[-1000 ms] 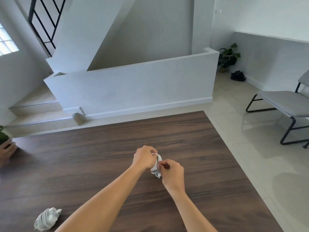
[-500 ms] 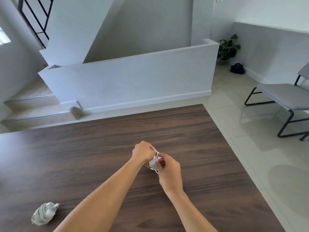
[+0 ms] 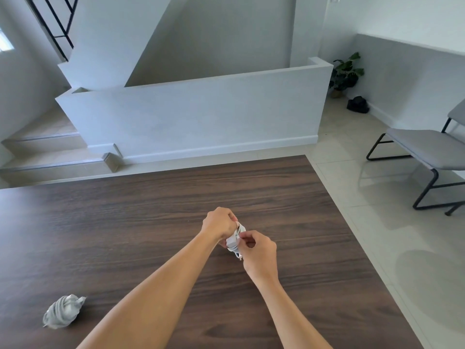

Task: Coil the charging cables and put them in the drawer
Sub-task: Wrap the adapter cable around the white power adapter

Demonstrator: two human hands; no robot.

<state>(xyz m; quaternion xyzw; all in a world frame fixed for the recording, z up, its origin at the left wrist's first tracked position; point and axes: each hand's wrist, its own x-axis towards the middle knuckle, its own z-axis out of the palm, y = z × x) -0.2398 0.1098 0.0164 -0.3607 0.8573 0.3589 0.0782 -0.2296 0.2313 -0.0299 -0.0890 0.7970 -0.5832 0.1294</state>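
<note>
Small white coiled cable (image 3: 232,241) held just above the dark wood-grain desk (image 3: 125,235). The left hand (image 3: 218,223) has its fingers curled round it, and the right hand (image 3: 260,248) pinches its end. A pale, lumpy second bundle (image 3: 63,311) lies on the desk front-left, well apart.

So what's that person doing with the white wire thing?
A person is bundling up a white charging cable over the dark wooden table. The left hand grips the coiled part, and the right hand pinches it beside that, probably tucking in the loose end. A pale bundle lies on the table's near left, maybe another cable already coiled. No drawer is in sight.
</note>
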